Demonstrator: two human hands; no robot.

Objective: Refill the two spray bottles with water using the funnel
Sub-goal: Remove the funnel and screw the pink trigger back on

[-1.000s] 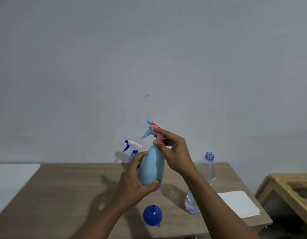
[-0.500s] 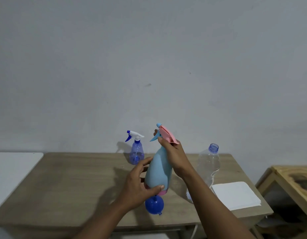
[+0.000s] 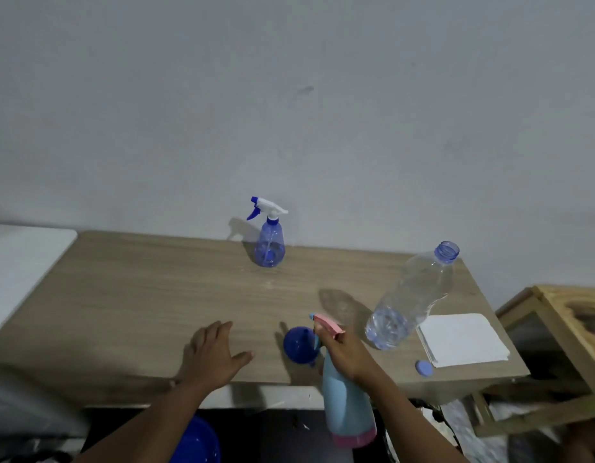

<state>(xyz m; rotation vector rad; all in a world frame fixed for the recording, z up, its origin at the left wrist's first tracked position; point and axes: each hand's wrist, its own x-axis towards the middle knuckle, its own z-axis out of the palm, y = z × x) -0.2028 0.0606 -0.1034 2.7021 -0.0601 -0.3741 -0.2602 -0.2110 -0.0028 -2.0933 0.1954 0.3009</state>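
Seeing from my end: right hand (image 3: 347, 354), fingers clenched round neck of light blue spray bottle (image 3: 344, 406), lower centre-right of frame, body hanging past front edge of surface (image 3: 139, 295). Left hand (image 3: 212, 359) fingers released, spread, lower centre. Blue funnel (image 3: 297, 344) on surface, just left of right hand. Clear blue spray bottle (image 3: 269, 242) upright, mid-frame.

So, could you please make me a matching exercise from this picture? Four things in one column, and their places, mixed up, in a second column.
Things
1. pale blue spray bottle
2. clear blue spray bottle
3. funnel
4. bottle cap

Places
A. beside the white paper stack
B. upright at the back of the table
C. gripped at its neck by the right hand
D. on the table near its front edge, next to the right hand

Pairs: 1-C, 2-B, 3-D, 4-A
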